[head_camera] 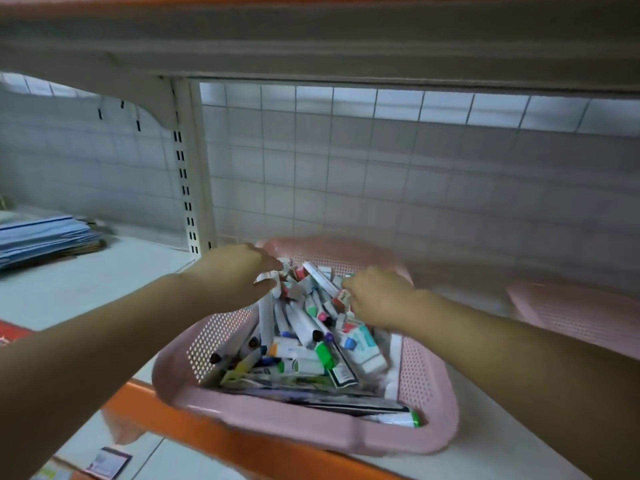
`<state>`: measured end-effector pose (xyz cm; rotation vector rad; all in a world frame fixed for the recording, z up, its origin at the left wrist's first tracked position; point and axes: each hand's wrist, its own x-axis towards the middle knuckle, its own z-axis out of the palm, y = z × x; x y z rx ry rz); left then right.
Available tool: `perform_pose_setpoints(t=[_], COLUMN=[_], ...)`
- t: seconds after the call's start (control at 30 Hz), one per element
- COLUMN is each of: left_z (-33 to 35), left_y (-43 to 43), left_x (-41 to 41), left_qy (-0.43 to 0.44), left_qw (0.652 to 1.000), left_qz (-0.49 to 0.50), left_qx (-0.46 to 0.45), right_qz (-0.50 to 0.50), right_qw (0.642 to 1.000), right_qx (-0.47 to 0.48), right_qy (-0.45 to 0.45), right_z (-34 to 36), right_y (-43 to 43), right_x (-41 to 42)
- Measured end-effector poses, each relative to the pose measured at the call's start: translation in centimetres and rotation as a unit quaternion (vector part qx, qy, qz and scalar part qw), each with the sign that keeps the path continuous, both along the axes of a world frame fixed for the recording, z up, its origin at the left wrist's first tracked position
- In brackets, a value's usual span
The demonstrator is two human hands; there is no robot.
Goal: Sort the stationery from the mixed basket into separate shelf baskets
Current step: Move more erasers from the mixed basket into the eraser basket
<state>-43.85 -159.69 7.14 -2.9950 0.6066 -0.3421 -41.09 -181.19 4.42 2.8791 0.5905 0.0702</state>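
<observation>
Mixed basket [301, 432] beneath: left hand [239, 275] round a white marker [266, 315], right hand [377, 296] pinch-tight on small box [344, 295].

White shelf [104, 282] with pink basket [294, 431], blue paper stack [45, 237], perhaps a second basket [571, 313]

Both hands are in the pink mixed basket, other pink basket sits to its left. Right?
No. The head view shows the other pink basket to the right of the mixed basket, not the left. The left hand and right hand are both in the mixed basket, as stated.
</observation>
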Motion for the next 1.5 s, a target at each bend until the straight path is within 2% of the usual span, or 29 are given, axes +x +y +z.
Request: perform_pose_setpoints(t=[0.07, 0.13, 0.3, 0.43, 0.57, 0.67, 0.73, 0.83, 0.93, 1.0, 1.07, 1.23, 1.4, 1.5], left_z=[-0.3, -0.4, -1.2, -2.5, -2.9, -2.6, -2.9, -4.8, -6.3, -6.5, -6.2, -5.7, -4.9, -4.1], left_y=[0.1, -0.3, -3.3, -6.2, -6.8, -7.4, -7.9, -8.0, -7.4, -7.0, -6.8, -6.3, -5.8, -5.2], left_x=[0.5, 1.2, 4.4, 5.9, 6.5, 7.0, 7.4, 8.7, 9.7, 10.0, 10.1, 10.7, 10.4, 9.9], left_qy=[0.021, 0.032, 0.054, 0.143, 0.232, 0.268, 0.263, 0.2, 0.167, 0.175, 0.199, 0.238, 0.259, 0.247], left_qw=[0.999, 0.998, 0.993, 0.983, 0.968, 0.958, 0.959, 0.973, 0.966, 0.952, 0.932, 0.872, 0.836, 0.821], left_qz=[-0.033, -0.058, -0.106, -0.106, -0.1, -0.09, -0.079, -0.057, -0.054, -0.074, -0.092, -0.067, -0.056, -0.054], left_qx=[-0.01, -0.015, -0.017, -0.033, 0.008, -0.046, -0.072, -0.1, -0.188, -0.24, -0.289, -0.423, -0.481, -0.512], right_qz=[-0.014, -0.021, -0.013, -0.035, -0.063, -0.089, -0.111, -0.128, -0.119, -0.119, -0.127, -0.139, -0.156, -0.154], right_qw=[0.997, 0.995, 0.999, 0.999, 0.997, 0.993, 0.989, 0.987, 0.988, 0.98, 0.964, 0.918, 0.902, 0.877], right_qx=[0.028, 0.042, 0.036, 0.037, 0.039, 0.027, 0.019, 0.033, 0.094, 0.153, 0.215, 0.357, 0.384, 0.449], right_qy=[0.067, 0.084, 0.038, 0.017, -0.023, -0.069, -0.091, -0.091, -0.027, 0.055, 0.09, 0.106, 0.125, 0.08], right_z=[-1.1, -1.4, -2.0, -1.5, -1.4, -1.3, -1.4, -1.5, -1.3, -1.1, -0.9, -0.6, -1.1, -1.1], right_y=[-0.2, -0.3, -0.3, -0.5, -0.1, 0.6, 0.9, 1.0, 1.1, 1.2, 1.0, 0.6, 0.3, 0.0], right_x=[-0.1, -0.2, -0.5, -1.4, -2.0, -2.0, -1.9, -1.7, -1.2, -0.8, -0.6, -0.8, -0.3, -0.2])
